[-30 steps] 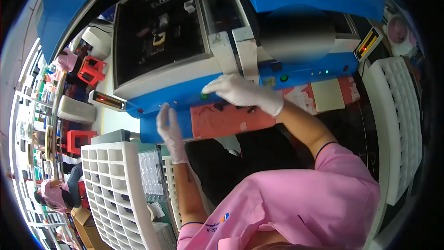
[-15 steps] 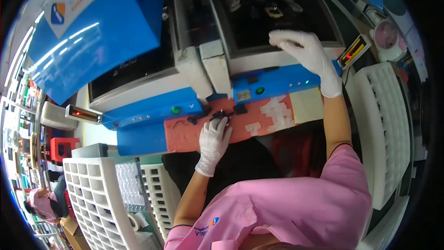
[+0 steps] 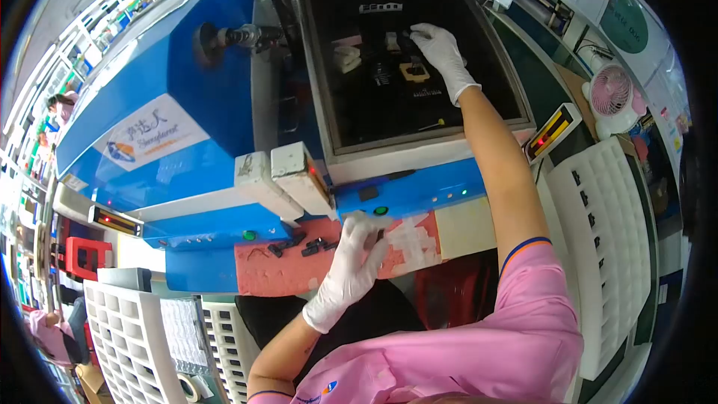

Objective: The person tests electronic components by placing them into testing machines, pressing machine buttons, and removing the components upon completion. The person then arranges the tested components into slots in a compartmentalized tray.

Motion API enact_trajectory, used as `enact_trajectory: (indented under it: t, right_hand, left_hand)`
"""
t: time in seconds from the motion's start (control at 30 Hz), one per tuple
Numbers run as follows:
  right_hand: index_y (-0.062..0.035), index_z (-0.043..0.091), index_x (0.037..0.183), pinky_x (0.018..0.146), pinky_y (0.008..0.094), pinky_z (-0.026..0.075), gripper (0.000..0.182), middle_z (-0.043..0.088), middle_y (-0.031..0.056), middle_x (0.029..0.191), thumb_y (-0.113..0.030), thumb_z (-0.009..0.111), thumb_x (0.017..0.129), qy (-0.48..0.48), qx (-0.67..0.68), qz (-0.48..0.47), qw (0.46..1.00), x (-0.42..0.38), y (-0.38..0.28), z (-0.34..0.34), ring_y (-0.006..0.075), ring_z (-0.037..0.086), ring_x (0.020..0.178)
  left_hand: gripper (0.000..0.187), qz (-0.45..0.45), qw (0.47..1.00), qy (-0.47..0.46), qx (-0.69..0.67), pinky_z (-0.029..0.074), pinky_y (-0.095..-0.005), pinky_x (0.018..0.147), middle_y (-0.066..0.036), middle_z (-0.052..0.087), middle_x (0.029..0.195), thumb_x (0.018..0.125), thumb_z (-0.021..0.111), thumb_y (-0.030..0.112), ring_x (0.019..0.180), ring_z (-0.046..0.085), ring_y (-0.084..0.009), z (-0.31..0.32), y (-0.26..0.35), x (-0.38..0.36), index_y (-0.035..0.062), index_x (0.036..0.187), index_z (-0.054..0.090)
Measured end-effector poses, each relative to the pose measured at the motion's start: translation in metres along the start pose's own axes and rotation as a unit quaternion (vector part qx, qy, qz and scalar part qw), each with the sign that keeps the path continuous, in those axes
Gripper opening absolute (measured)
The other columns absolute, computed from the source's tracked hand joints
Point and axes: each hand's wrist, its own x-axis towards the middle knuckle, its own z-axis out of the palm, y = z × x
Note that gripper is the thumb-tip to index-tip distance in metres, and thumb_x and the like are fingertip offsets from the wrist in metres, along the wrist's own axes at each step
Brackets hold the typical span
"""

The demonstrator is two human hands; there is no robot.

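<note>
My left hand (image 3: pixel 348 269), in a white glove, is raised over the front of the red mat (image 3: pixel 280 273). Its fingers are curled, and a small black part (image 3: pixel 380 236) shows at the fingertips. Left of it, several small black pieces (image 3: pixel 288 245) lie on the mat. My gloved right hand (image 3: pixel 443 56) reaches inside the dark machine bay (image 3: pixel 374 116), fingers bent together and pointing left; what they hold, if anything, is hidden. Just below that hand sits a tan fixture (image 3: pixel 413 72) with a dark piece in it. A whitish lump (image 3: pixel 346 58) lies farther left.
Blue machine housing (image 3: pixel 157 135) stands at left, with white blocks (image 3: pixel 295 172) beside the bay. Green buttons (image 3: pixel 381 211) line the front panel. White foam trays stand at left (image 3: pixel 123 329) and right (image 3: pixel 598 254). A pink fan (image 3: pixel 613 93) is at far right. Other people are in the left background.
My right hand has gone from the bay's front edge deeper inside. My left hand has lifted off the black pieces on the mat and moved right. The view has shifted.
</note>
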Motion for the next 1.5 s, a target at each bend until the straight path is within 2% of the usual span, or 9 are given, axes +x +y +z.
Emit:
enact_trajectory:
  t: [0.07,0.27,0.5,0.63,0.73,0.87,0.97,1.13,1.5]
  right_hand:
    - [-0.0084,0.064,0.108,0.085,0.0332,0.047,0.033,0.065,0.0135,0.103,-0.029,0.059,0.084,-0.004,-0.007,0.015,1.0,0.0,0.015,0.0,0.0306,0.061,0.097]
    - [-0.0017,0.059,0.113,0.064,0.0301,0.047,0.047,0.067,0.0123,0.09,-0.04,0.055,0.086,-0.071,0.026,0.158,0.985,-0.009,-0.004,-0.02,0.0203,0.059,0.07]
    - [0.0013,0.058,0.107,0.05,0.0273,0.042,0.051,0.065,0.0111,0.08,-0.045,0.054,0.086,-0.157,0.094,0.233,0.955,-0.013,-0.019,-0.024,0.0158,0.055,0.058]
    - [0.0011,0.061,0.096,0.047,0.0271,0.041,0.048,0.064,0.0113,0.077,-0.045,0.056,0.085,-0.148,0.156,0.261,0.941,-0.006,-0.015,-0.018,0.0158,0.054,0.054]
    - [-0.0011,0.06,0.096,0.045,0.0235,0.038,0.045,0.063,0.0085,0.076,-0.045,0.057,0.084,-0.17,0.192,0.288,0.923,-0.009,-0.007,-0.018,0.0113,0.051,0.052]
    - [-0.0038,0.06,0.1,0.045,0.02,0.036,0.042,0.063,0.0052,0.079,-0.043,0.061,0.083,-0.131,0.34,0.258,0.895,-0.006,0.004,-0.02,0.0067,0.048,0.052]
    - [-0.0047,0.061,0.102,0.045,0.0178,0.033,0.036,0.063,0.0016,0.079,-0.035,0.063,0.083,-0.135,0.443,0.309,0.831,-0.005,0.001,-0.021,0.0037,0.042,0.05]
    - [-0.0014,0.06,0.11,0.045,0.0175,0.031,0.035,0.065,0.0033,0.082,-0.022,0.065,0.083,-0.205,0.44,0.212,0.848,-0.015,-0.014,-0.029,0.0037,0.038,0.049]
    - [0.003,0.054,0.119,0.045,0.0161,0.03,0.041,0.068,0.0109,0.089,-0.001,0.063,0.08,-0.127,0.395,0.153,0.897,-0.021,-0.025,-0.026,0.0021,0.041,0.051]
  left_hand:
    - [0.029,-0.143,0.958,-0.028,-0.248,0.044,-0.0268,0.063,-0.005,0.049,0.084,0.083,0.055,0.0,0.073,0.052,-0.0149,0.004,0.021,0.044,0.0039,0.111,0.048]
    - [0.028,-0.171,0.818,0.11,-0.538,0.045,-0.0253,0.059,-0.007,0.057,0.076,0.082,0.052,0.012,0.067,0.056,-0.0143,0.028,-0.003,0.22,0.0007,0.107,0.049]
    - [0.029,-0.281,0.884,0.168,-0.335,0.044,-0.0271,0.062,-0.007,0.061,0.079,0.082,0.057,0.026,0.065,0.054,-0.0157,0.047,-0.062,0.304,0.0023,0.1,0.059]
    - [0.038,-0.24,0.941,0.176,-0.158,0.046,-0.0312,0.064,-0.008,0.06,0.074,0.08,0.06,0.036,0.065,0.056,-0.0186,0.054,-0.098,0.309,-0.0014,0.085,0.058]
    - [0.043,-0.095,0.978,0.182,0.045,0.046,-0.0304,0.059,-0.008,0.06,0.07,0.079,0.063,0.038,0.059,0.055,-0.0183,0.07,-0.124,0.314,-0.0033,0.088,0.059]
    - [0.034,-0.256,0.963,0.026,-0.081,0.038,-0.0223,0.053,-0.006,0.064,0.077,0.082,0.066,0.032,0.057,0.048,-0.0091,0.061,-0.084,0.303,0.0011,0.095,0.06]
    - [0.028,-0.237,0.95,0.002,-0.205,0.038,-0.0213,0.055,-0.004,0.064,0.078,0.083,0.065,0.027,0.058,0.047,-0.0069,0.057,-0.086,0.296,0.0023,0.096,0.061]
    - [0.021,-0.229,0.924,0.02,-0.306,0.037,-0.02,0.056,-0.001,0.064,0.077,0.085,0.063,0.022,0.057,0.045,-0.0036,0.053,-0.081,0.293,0.005,0.097,0.061]
    - [0.017,-0.231,0.929,-0.012,-0.29,0.034,-0.0197,0.054,-0.001,0.063,0.075,0.084,0.062,0.02,0.055,0.043,-0.0038,0.049,-0.08,0.295,0.0061,0.095,0.061]
